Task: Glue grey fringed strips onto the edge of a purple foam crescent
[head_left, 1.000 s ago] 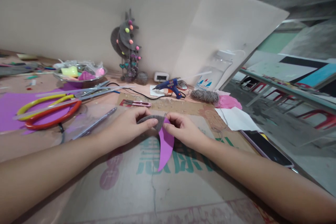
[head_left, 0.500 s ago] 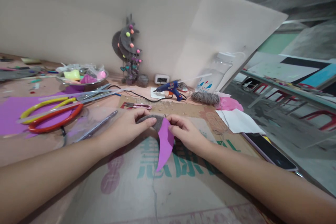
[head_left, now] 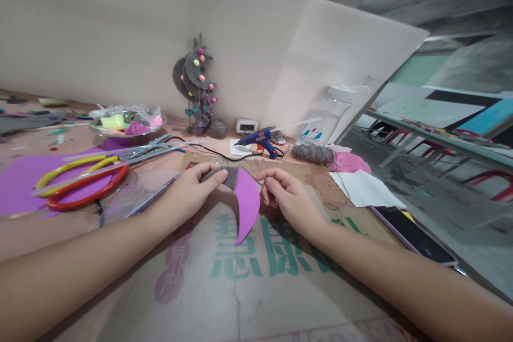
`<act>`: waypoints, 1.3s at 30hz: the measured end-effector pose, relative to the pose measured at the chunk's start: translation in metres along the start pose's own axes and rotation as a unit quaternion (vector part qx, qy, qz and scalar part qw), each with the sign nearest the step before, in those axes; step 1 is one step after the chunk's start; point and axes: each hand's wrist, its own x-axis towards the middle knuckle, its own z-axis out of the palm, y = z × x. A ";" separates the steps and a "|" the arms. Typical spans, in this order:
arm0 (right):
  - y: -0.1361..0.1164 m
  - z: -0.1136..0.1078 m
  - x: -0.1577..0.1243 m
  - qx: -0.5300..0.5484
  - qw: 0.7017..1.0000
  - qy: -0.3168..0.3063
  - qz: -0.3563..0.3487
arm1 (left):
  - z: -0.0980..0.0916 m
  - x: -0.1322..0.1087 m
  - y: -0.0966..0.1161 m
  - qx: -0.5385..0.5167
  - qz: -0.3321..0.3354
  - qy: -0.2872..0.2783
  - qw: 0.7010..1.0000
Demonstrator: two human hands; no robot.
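Left hand (head_left: 196,186): thumb and fingers closed on a gray felt piece (head_left: 230,178).
Right hand (head_left: 287,192): fingertips pinched on a thin strand (head_left: 254,177).
Purple crescent (head_left: 248,200): against the gray felt piece, between both hands, over printed cardboard (head_left: 200,304).

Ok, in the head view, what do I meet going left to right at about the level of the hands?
Red scissor handle → left hand → purple piece → right hand → white paper → red stool in the background.
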 end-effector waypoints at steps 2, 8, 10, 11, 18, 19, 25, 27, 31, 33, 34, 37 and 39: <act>0.000 0.000 0.001 -0.004 1.000 -0.007 0.012 | 0.000 0.000 0.001 -0.001 -0.004 -0.001 1.000; -0.002 0.001 -0.001 -0.041 0.999 -0.019 0.014 | 0.000 0.000 0.003 -0.016 -0.014 -0.001 1.000; -0.003 0.000 -0.002 -0.057 0.998 -0.014 -0.001 | 0.000 0.000 0.003 -0.018 -0.017 -0.002 1.000; -0.003 -0.001 -0.002 -0.058 0.998 -0.018 -0.007 | 0.000 0.000 0.003 -0.020 -0.017 0.000 1.000; -0.004 -0.001 -0.006 -0.112 0.986 -0.123 -0.001 | 0.000 -0.002 0.007 -0.026 -0.017 0.018 0.999; -0.005 -0.002 -0.007 -0.117 0.986 -0.115 -0.011 | 0.000 -0.003 0.007 -0.031 -0.019 0.016 0.999; -0.004 -0.007 -0.002 -0.125 0.989 0.039 -0.075 | 0.000 -0.003 0.007 -0.029 -0.025 0.008 0.999; -0.002 -0.007 -0.001 -0.106 0.992 0.023 -0.057 | 0.000 -0.002 0.006 -0.024 -0.022 0.010 0.999; -0.002 -0.002 -0.002 -0.042 0.999 -0.029 -0.009 | 0.000 -0.001 0.005 -0.010 -0.017 0.005 1.000; -0.003 -0.001 -0.003 -0.043 0.998 -0.054 0.002 | 0.000 -0.001 0.005 -0.005 -0.014 0.000 1.000; -0.003 0.000 -0.004 -0.053 0.996 -0.065 0.005 | 0.000 -0.001 0.005 -0.003 -0.012 0.000 1.000; -0.002 0.000 -0.004 -0.079 0.993 -0.092 -0.001 | -0.001 -0.002 0.004 0.003 -0.010 0.001 1.000; 0.000 0.000 -0.004 -0.098 0.989 -0.110 -0.014 | -0.001 -0.002 0.003 0.015 -0.006 0.003 1.000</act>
